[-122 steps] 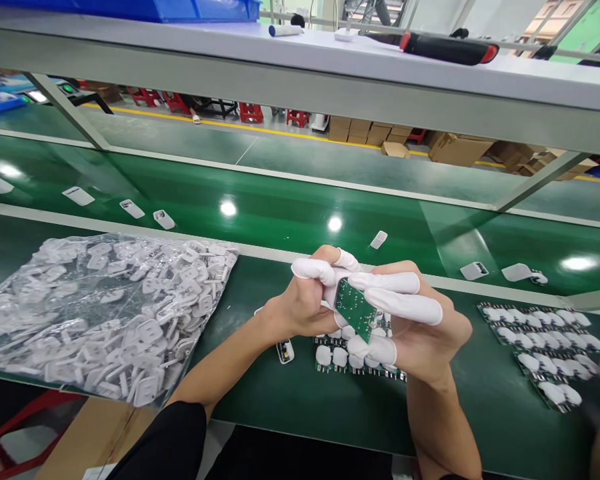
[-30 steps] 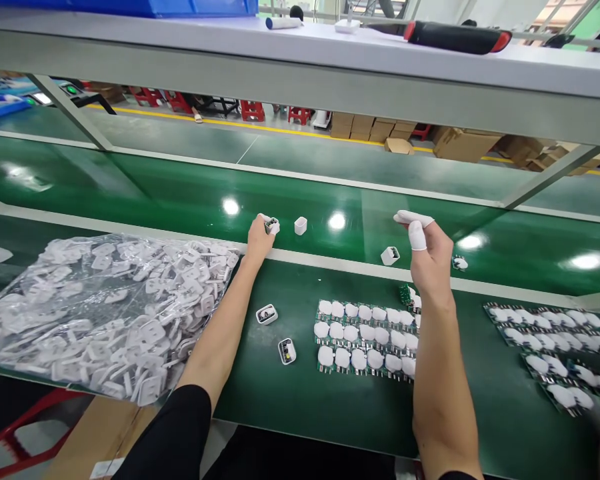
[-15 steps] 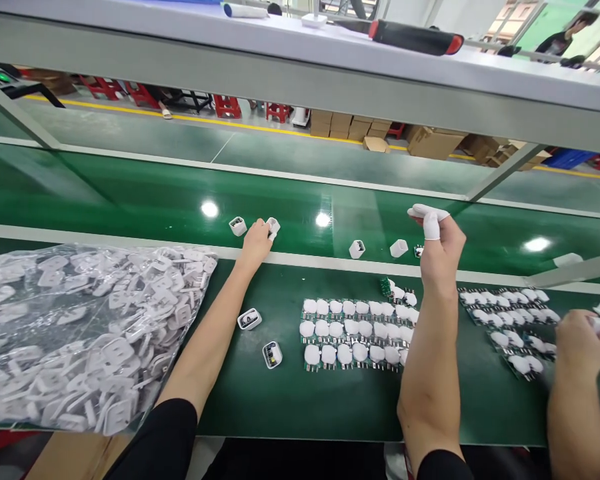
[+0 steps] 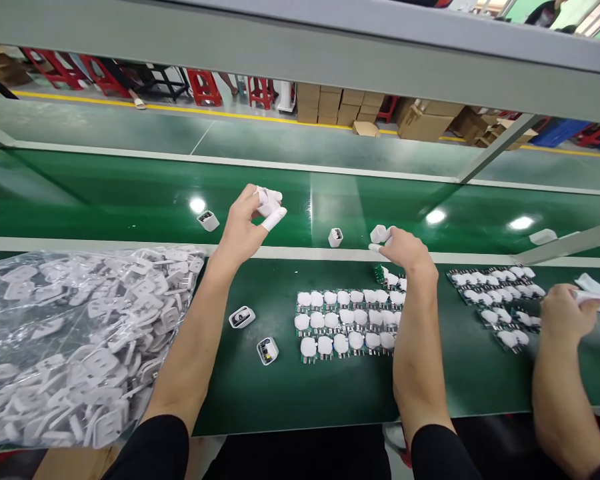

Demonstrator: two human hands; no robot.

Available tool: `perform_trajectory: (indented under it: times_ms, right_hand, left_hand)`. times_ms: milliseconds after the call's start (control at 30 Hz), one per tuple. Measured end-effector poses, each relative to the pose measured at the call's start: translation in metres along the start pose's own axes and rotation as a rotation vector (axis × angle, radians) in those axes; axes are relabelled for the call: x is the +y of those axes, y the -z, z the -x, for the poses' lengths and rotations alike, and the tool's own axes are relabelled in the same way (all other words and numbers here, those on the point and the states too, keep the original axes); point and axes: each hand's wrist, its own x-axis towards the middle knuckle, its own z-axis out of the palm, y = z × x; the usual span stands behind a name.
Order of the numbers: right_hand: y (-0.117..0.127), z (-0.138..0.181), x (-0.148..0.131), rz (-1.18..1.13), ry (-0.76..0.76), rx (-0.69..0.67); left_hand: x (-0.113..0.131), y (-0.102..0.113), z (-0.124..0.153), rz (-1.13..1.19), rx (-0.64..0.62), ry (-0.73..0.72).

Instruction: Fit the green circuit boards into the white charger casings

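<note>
Past our shiny green belt we see a painted floor, red stools and stacked cardboard boxes.

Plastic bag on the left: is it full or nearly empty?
Full. The plastic bag is heaped with white plug pieces right across, out to its edges.

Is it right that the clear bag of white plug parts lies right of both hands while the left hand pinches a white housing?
Not quite: the head view shows the clear bag lying left of the left hand and the right hand, not right of them. The left hand does pinch a white housing.
</note>
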Motion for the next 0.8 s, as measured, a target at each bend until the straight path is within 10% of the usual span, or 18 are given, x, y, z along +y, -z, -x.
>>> perform_trajectory:
  times_ms: [267, 467, 800]
  right_hand:
    - [-0.022, -0.007, 0.019, 0.09, -0.05, -0.303]
    - [-0.005, 0.003, -0.002, -0.254, 0.184, -0.35]
    - [0.011, 0.073, -0.099, -1.101, 0.818, 0.213]
  left_hand:
    - [0.039, -0.005, 0.009, 0.092, -0.098, 0.008]
    - [0.047, -0.01, 0.013, 0.148, -0.087, 0.104]
    - [0.055, -0.04, 0.018, 0.689, -0.344, 0.547]
